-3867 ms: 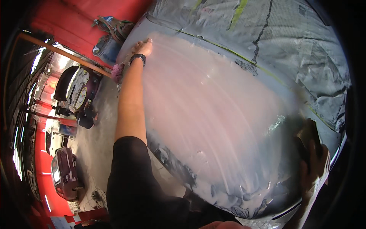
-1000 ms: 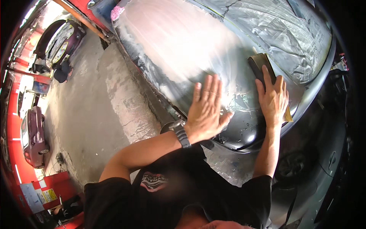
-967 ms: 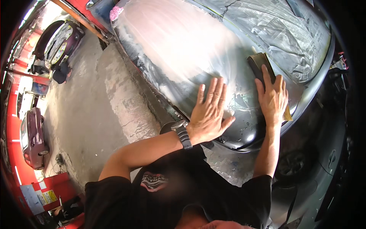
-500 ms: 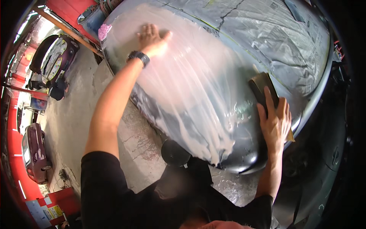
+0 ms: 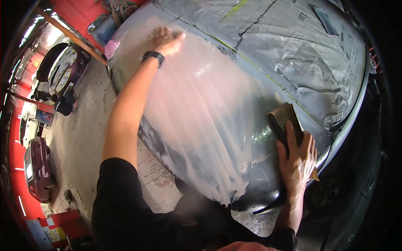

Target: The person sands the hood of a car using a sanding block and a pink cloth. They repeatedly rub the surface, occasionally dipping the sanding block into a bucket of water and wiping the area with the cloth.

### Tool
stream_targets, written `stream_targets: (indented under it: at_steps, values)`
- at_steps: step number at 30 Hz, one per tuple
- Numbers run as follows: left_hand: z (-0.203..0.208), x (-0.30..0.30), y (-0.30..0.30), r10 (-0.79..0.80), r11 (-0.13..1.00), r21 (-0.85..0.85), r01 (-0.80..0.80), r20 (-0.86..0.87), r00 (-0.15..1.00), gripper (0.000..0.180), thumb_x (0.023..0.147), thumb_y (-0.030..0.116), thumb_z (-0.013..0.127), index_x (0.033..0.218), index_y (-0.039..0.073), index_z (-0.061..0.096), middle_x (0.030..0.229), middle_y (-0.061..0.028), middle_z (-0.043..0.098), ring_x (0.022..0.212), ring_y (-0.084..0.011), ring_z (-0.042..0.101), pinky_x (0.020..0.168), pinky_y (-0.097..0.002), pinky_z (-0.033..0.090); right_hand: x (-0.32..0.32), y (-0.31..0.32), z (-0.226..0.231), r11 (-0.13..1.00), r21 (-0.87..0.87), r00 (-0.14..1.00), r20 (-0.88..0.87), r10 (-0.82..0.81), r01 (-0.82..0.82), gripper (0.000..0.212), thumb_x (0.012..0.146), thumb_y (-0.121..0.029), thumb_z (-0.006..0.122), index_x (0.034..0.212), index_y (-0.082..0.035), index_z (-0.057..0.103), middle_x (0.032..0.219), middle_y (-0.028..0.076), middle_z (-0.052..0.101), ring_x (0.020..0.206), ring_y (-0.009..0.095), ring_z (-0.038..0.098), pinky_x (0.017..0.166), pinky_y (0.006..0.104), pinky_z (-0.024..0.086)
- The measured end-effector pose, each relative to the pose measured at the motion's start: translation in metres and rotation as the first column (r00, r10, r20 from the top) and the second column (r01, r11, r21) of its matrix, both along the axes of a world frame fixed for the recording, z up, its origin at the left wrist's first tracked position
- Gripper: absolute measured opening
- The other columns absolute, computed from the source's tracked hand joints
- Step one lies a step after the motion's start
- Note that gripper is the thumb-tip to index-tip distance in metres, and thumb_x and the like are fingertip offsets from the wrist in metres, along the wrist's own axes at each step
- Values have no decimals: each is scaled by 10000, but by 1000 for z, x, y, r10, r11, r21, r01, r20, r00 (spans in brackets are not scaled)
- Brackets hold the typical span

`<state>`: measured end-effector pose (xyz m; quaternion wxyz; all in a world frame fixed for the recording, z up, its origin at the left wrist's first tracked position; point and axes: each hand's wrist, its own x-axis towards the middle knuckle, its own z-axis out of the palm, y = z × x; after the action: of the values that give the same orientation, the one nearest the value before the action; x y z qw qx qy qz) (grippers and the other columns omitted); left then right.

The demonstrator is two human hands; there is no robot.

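Observation:
My left hand (image 5: 166, 42) lies flat, fingers spread, on the far left part of a wet grey car panel (image 5: 138, 42). A milky pinkish film (image 5: 184, 88) covers most of that panel and runs in streaks toward me. On the panel's right side, my right hand (image 5: 298, 161) grips a dark sanding block (image 5: 279, 133) with brown sandpaper (image 5: 286, 115) wrapped round it. The block rests on the panel, near the masked edge. A dark, shiny patch (image 5: 268, 184) shows beside my right hand. What my right palm covers is hidden.
Plastic sheeting (image 5: 310, 62) covers the car beyond a yellow-green tape line (image 5: 251, 62). A pink cloth (image 5: 111, 49) sits at the panel's far left edge, with a bucket (image 5: 103, 30) behind it. Another dark car (image 5: 347, 188) stands close at right. More cars and a person (image 5: 65, 103) are far left.
The view has shifted, so the panel sits lower in the picture. My left hand has slid farther forward over the panel. The sanding block stays at about the same spot.

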<state>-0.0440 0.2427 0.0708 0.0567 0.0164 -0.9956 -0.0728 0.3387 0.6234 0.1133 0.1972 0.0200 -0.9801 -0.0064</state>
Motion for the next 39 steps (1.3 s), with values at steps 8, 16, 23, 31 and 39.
stream_targets:
  at_steps: [8,16,23,31,39]
  values:
    - [-3,166,130,-438,892,40,451,-170,883,922,963,614,364,1556,-64,167,1646,-249,105,1544,-364,24,1231,-538,0,5,0,3,999,2,995,-94,39,-39,529,881,-335,704,1377,-189,595,993,153,530,911,331,580,714,439,476]
    - [-5,298,144,-787,612,-20,791,-106,607,938,980,647,334,1571,-41,93,1651,-232,69,1544,-336,36,1242,-518,31,7,0,4,996,6,989,-120,91,-91,528,885,-335,707,1374,-177,585,987,145,550,893,334,599,716,456,504]
    - [0,283,-46,-329,942,-61,331,39,943,980,954,748,252,1588,25,62,1667,-167,29,1545,-288,32,1238,-510,-6,-1,-55,11,955,39,955,-15,296,-295,566,873,-365,709,1378,-161,555,997,141,557,921,323,606,756,457,532]
    - [-46,292,-112,-205,831,332,446,-563,801,523,1007,351,451,1434,51,491,1522,-125,424,1439,-377,307,1189,-563,178,-117,-174,-7,787,86,791,12,612,-610,515,914,-422,637,1350,-152,591,1078,180,585,966,326,624,789,457,528]
    - [-55,277,-92,-103,809,392,437,-638,763,456,1000,285,446,1372,46,559,1459,-138,495,1430,-394,327,1183,-573,188,-266,-237,7,924,97,929,48,367,-370,547,939,-516,550,1367,-178,584,1110,222,588,944,388,646,781,492,549]
